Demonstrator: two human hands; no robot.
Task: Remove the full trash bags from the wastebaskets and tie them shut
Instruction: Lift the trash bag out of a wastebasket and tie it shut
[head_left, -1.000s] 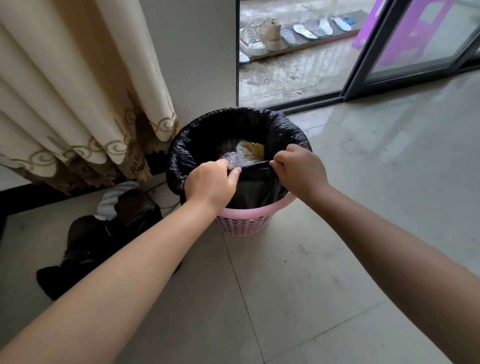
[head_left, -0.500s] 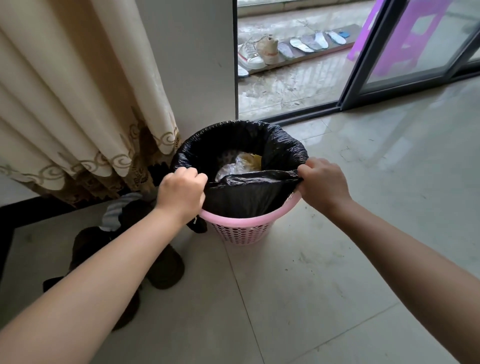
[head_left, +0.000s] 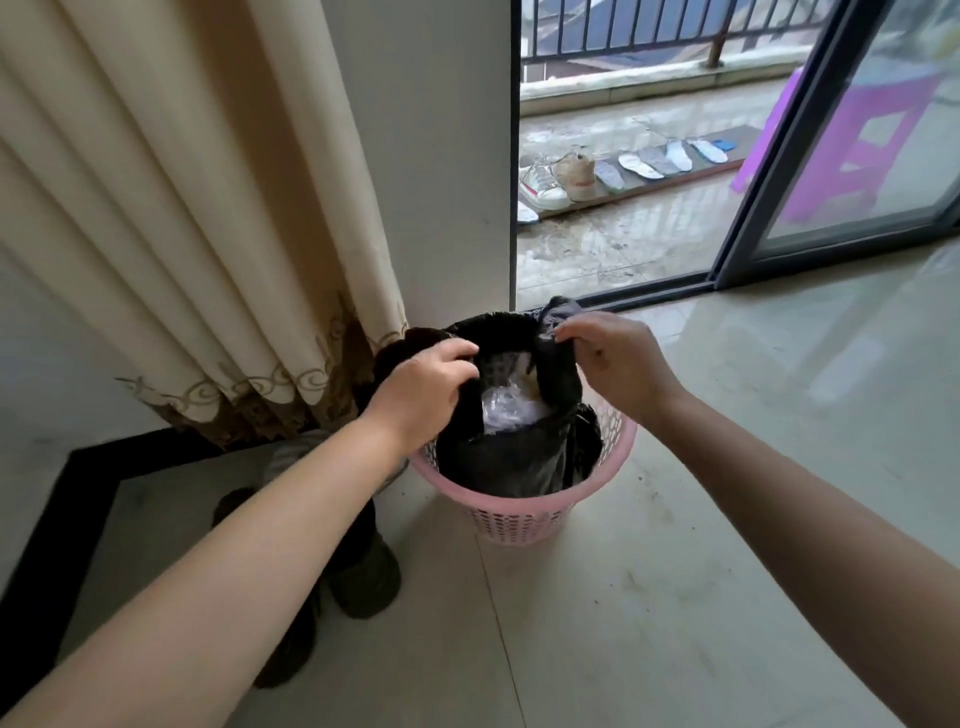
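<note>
A pink perforated wastebasket (head_left: 524, 512) stands on the tiled floor by the wall corner. A black trash bag (head_left: 511, 462) sits inside it, its rim pulled off the basket's edge and gathered upward. Clear plastic and other rubbish (head_left: 506, 410) show through the bag's mouth. My left hand (head_left: 423, 395) grips the bag's left edge. My right hand (head_left: 615, 364) pinches the right edge, bunched above the far rim. The bag's lower part is hidden inside the basket.
A cream curtain (head_left: 208, 234) hangs at the left, down to the floor. Dark shoes (head_left: 358, 571) lie on the floor left of the basket. Behind it an open sliding door (head_left: 769, 182) leads to a wet balcony with shoes and insoles (head_left: 613, 174) and a purple stool (head_left: 841, 150).
Both hands have pulled the bag's rim off the basket all round and lifted it inward and up. The pink rim is now bare. The camera has tilted upward.
</note>
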